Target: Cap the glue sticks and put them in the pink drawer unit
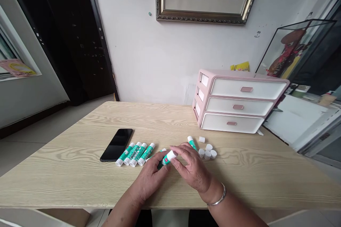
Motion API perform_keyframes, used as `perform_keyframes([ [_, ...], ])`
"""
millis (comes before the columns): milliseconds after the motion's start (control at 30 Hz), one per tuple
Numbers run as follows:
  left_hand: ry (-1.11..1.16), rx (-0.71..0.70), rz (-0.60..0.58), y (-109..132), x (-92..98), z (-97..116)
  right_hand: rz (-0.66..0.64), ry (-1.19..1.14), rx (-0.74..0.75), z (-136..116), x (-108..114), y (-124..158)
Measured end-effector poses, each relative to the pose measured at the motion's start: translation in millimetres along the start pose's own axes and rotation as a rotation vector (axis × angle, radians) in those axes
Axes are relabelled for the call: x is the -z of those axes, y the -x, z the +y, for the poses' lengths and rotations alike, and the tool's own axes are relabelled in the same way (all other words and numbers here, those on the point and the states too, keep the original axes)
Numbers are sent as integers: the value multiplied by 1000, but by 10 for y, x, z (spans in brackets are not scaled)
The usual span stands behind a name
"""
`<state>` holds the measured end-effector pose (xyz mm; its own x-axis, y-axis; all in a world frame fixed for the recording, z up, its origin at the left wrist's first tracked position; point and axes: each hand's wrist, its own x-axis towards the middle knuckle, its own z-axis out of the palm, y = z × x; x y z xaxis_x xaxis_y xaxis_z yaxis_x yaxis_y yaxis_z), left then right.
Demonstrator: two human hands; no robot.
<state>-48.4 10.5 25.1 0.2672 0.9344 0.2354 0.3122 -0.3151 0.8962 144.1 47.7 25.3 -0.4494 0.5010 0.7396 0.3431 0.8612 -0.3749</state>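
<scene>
Above the table's front part, my left hand (pixel 153 173) is closed round a green-and-white glue stick (pixel 165 160), tilted up to the right. The thumb and fingers of my right hand (pixel 193 168) are closed about its white cap (pixel 172 154). Left of my hands, several glue sticks (pixel 137 154) lie side by side, and another (pixel 163 150) is partly hidden behind my left hand. Beyond my right hand lies one more glue stick (pixel 191 142), its lower end covered. Several loose white caps (pixel 207 154) are grouped beside it, with a single cap (pixel 201 139) farther back.
A black phone (pixel 116 145) lies left of the glue sticks on the wooden table (pixel 80 181). At the back right stands a pink-and-white drawer unit (pixel 237 101) with a yellow packet (pixel 241 66) and a glass case (pixel 290 49) on top. A wall is behind the table.
</scene>
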Motion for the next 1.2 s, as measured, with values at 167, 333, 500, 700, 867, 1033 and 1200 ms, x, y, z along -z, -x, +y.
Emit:
perform_keyframes([
  [167,159,54,8,17,32,-15,-37,-50,-10,-34,-20,56],
  [333,242,143,92,13,29,-139,-6,-93,-95,-4,-5,100],
  [500,292,149,109,32,37,-168,-21,-80,-113,-5,-2,92],
  [700,254,115,89,57,55,-140,-45,-82,-106,-37,-16,86],
  [867,258,86,85,55,53,-150,-58,-64,-47,-72,-38,60],
  [1033,259,69,77,51,50,-154,-88,-67,-17,-94,-81,48],
  [1200,259,67,101,40,37,-158,-119,-89,-22,-97,-98,54],
])
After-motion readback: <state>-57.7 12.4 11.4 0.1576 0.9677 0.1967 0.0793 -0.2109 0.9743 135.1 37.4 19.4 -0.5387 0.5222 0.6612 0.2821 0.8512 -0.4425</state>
